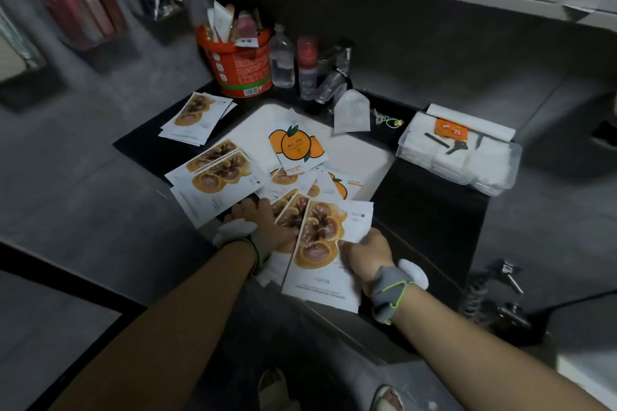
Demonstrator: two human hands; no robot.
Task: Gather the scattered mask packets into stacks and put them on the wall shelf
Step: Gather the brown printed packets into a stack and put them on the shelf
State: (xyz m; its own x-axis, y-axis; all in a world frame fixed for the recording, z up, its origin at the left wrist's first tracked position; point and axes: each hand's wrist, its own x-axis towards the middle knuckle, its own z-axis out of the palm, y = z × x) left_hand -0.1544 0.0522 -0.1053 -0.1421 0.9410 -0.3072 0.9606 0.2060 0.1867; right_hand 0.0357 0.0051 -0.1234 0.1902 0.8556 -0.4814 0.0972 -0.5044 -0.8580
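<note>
Both hands (pixel 365 255) grip a fanned stack of mask packets (pixel 320 243)

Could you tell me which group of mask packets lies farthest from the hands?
The small pile beside the red bucket, at the counter's far left; the others lie nearer.

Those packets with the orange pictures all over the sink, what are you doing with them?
A person is gathering mask packets. Both hands hold one bunch of packets at the near edge of the sink: the left hand on its left side, the right hand on its right. More packets lie loose: a pile by the red bucket, another pile nearer, and orange-fruit ones in the basin. None is on the shelf yet.
</note>
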